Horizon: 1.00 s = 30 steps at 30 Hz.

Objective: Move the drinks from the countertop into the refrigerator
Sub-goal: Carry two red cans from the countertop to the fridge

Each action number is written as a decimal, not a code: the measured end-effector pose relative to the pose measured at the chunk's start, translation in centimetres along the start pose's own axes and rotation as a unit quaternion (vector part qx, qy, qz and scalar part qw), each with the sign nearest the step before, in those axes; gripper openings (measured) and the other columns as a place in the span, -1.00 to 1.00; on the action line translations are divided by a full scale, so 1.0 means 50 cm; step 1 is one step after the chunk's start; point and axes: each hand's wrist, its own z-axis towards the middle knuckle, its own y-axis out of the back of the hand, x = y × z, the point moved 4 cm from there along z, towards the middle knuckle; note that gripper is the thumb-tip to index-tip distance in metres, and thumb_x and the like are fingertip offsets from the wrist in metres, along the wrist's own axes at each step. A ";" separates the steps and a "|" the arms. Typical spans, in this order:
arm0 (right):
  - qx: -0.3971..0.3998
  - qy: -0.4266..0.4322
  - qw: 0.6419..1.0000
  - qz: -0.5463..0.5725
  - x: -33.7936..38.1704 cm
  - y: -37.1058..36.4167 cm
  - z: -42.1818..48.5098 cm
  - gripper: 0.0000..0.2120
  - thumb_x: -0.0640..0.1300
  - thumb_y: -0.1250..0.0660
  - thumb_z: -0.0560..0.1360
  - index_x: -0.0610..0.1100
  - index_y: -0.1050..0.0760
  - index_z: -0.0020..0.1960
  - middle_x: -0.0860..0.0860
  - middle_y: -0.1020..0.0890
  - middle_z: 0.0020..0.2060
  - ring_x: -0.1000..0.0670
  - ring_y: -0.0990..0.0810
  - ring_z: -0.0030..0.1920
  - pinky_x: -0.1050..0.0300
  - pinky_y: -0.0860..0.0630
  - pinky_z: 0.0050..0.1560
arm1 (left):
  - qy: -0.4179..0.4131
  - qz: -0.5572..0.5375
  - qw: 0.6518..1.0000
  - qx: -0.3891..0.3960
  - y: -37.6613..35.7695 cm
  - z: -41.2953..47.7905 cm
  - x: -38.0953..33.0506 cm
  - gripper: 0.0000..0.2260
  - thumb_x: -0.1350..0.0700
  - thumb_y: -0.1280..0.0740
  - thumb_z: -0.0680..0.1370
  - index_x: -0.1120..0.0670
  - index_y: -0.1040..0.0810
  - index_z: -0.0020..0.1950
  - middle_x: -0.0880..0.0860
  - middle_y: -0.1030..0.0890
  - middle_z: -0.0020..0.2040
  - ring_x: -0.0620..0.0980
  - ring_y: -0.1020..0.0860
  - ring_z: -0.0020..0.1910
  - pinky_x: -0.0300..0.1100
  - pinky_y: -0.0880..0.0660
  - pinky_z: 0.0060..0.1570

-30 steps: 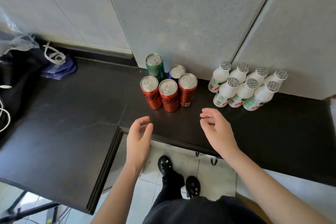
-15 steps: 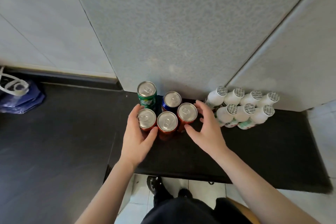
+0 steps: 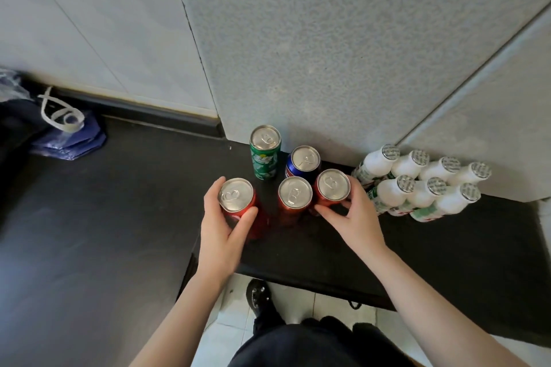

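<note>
Left hand [image 3: 220, 235] grips near can [image 3: 235, 195], right hand [image 3: 357, 222] far-right can [image 3: 333, 185]; labels unreadable.

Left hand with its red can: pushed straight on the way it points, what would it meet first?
Probably the green can, standing just beyond the red can that the left hand grips; after that the wall. Depth is hard to judge from above.

On the black stone countertop [image 3: 119, 232], the middle red aluminium can [image 3: 293, 198] has the left red can [image 3: 238, 205] apart on its left and the right red can [image 3: 331, 191] just beside its right. Directly behind it stands the blue aluminium can [image 3: 302, 165], behind-left the green aluminium can [image 3: 264, 158]. The cluster of white plastic bottles [image 3: 423, 185] lies farther right, the blue plastic bag [image 3: 68, 140] far left.
</note>
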 end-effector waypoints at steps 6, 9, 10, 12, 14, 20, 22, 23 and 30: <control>-0.070 0.020 0.997 0.005 0.013 0.048 -0.074 -0.45 0.06 -0.50 0.28 0.13 -0.36 0.19 0.17 -0.50 0.06 0.15 -0.49 0.13 0.17 -0.44 0.16 | 0.048 -0.070 0.991 -0.104 0.048 -0.109 -0.025 -0.52 0.20 -0.37 0.50 -0.13 -0.29 0.31 -0.39 -0.48 0.10 -0.43 -0.46 0.12 -0.60 -0.35 0.00; -0.077 0.038 0.996 0.032 0.029 0.063 -0.121 -0.45 0.08 -0.48 0.28 0.14 -0.35 0.19 0.13 -0.50 0.08 0.17 -0.49 0.12 0.21 -0.43 0.14 | 0.071 -0.088 0.982 -0.148 0.056 -0.178 -0.024 -0.59 0.22 -0.34 0.53 -0.08 -0.32 0.30 -0.32 -0.51 0.09 -0.41 -0.48 0.09 -0.58 -0.38 -0.04; -0.070 0.045 0.995 0.051 0.032 0.067 -0.136 -0.44 0.04 -0.50 0.28 0.13 -0.35 0.21 0.12 -0.49 0.11 0.18 -0.49 0.15 0.22 -0.42 0.15 | 0.080 -0.096 0.979 -0.159 0.053 -0.204 -0.022 -0.61 0.21 -0.34 0.53 -0.06 -0.34 0.29 -0.32 -0.52 0.07 -0.40 -0.49 0.08 -0.57 -0.39 -0.04; -0.054 0.057 0.994 0.080 0.038 0.072 -0.167 -0.43 -0.02 -0.51 0.28 0.10 -0.36 0.21 0.14 -0.47 0.12 0.22 -0.47 0.19 0.26 -0.43 0.13 | 0.096 -0.112 0.973 -0.176 0.043 -0.257 -0.020 -0.65 0.21 -0.33 0.54 -0.07 -0.37 0.25 -0.38 -0.53 0.03 -0.37 -0.51 0.06 -0.55 -0.41 -0.05; -0.035 0.075 0.992 0.094 0.041 0.074 -0.200 -0.44 0.02 -0.50 0.26 0.07 -0.37 0.20 0.21 -0.46 0.09 0.23 -0.47 0.19 0.30 -0.44 0.10 | 0.106 -0.123 0.968 -0.191 0.030 -0.314 -0.023 -0.67 0.15 -0.37 0.52 -0.12 -0.39 0.20 -0.37 -0.54 0.02 -0.34 -0.52 0.05 -0.53 -0.42 -0.05; 0.117 0.075 0.980 0.143 0.019 0.031 -0.294 -0.38 0.14 -0.46 0.22 0.08 -0.37 0.23 0.27 -0.52 0.09 0.24 -0.53 0.16 0.42 -0.45 0.12 | 0.165 -0.141 0.942 -0.257 -0.006 -0.506 -0.012 -0.62 0.04 -0.36 0.46 -0.08 -0.39 0.25 -0.28 -0.57 0.05 -0.25 -0.55 0.06 -0.46 -0.46 -0.05; 0.188 0.083 0.968 0.144 0.017 -0.004 -0.335 -0.39 0.15 -0.45 0.23 0.07 -0.38 0.22 0.26 -0.52 0.10 0.24 -0.52 0.16 0.39 -0.45 0.15 | 0.188 -0.145 0.924 -0.300 -0.005 -0.575 -0.002 -0.60 0.00 -0.34 0.43 -0.07 -0.39 0.25 -0.29 -0.55 0.04 -0.25 -0.55 0.06 -0.43 -0.47 -0.04; 0.224 0.082 0.961 0.139 0.019 -0.021 -0.361 -0.39 0.16 -0.44 0.22 0.08 -0.38 0.22 0.26 -0.52 0.10 0.25 -0.52 0.16 0.37 -0.45 0.16 | 0.198 -0.144 0.915 -0.320 -0.002 -0.612 0.002 -0.61 -0.01 -0.33 0.42 -0.09 -0.39 0.24 -0.30 -0.54 0.03 -0.26 -0.54 0.06 -0.42 -0.48 -0.04; 0.429 0.108 0.895 0.067 0.059 -0.114 -0.548 -0.31 0.25 -0.44 0.18 0.12 -0.36 0.26 0.17 -0.54 0.14 0.14 -0.53 0.14 0.15 -0.47 0.14 | 0.237 -0.149 0.835 -0.474 0.062 -0.856 0.012 -0.61 -0.05 -0.37 0.42 -0.10 -0.39 0.22 -0.27 -0.57 0.02 -0.38 -0.52 0.01 -0.55 -0.42 -0.12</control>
